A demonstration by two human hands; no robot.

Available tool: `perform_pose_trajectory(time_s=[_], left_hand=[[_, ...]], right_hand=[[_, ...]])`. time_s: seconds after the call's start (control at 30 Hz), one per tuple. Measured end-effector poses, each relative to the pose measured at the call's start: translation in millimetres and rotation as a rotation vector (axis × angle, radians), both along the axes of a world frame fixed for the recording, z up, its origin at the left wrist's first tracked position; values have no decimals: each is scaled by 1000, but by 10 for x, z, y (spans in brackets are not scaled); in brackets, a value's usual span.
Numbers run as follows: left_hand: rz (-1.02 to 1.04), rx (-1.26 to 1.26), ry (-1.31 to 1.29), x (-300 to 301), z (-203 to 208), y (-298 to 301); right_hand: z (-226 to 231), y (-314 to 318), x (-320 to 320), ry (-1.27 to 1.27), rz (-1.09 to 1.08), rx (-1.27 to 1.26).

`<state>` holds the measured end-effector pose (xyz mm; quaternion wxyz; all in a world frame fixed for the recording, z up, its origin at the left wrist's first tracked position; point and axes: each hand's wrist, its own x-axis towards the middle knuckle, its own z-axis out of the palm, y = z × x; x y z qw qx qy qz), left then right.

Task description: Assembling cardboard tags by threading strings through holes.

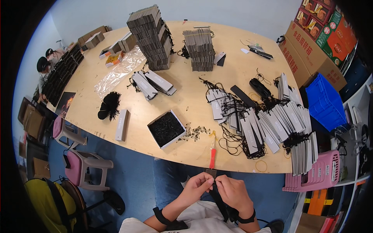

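Observation:
My left hand and my right hand meet over my lap, just below the table's near edge. Both have fingers pinched together. Something small and dark shows between the fingertips, too small to name. Just beyond them, a red-handled tool lies at the table edge. A white box full of small black pieces sits to the left of it, with loose small pins scattered beside. To the right, grey-white hang tags lie in a heap with tangled black cords.
Tall stacks of tags and a shorter banded stack stand at the back. A black cord bundle lies on the left. Pink stools, a blue crate and a pink basket surround the table. Another person is far left.

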<state>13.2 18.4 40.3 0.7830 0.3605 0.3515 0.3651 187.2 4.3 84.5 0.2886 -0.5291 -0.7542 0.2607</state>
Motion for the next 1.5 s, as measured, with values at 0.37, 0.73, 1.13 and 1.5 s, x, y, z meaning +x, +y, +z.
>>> perform_pose_trajectory(time_s=[0.37,0.73,1.13,1.5], left_hand=[[13,42,23,-29,47,-19],[139,209,215,42,30,-97],[-14,-47,12,-35,74,-11],[81,64,106,35,25,-77]], right_hand=[[-17,-13,-31,57,-33,126],[-25,-2,-12,46,-66,9],[-53,5,-26,73,-34,201],[-63,18,7,101,-26,180]])
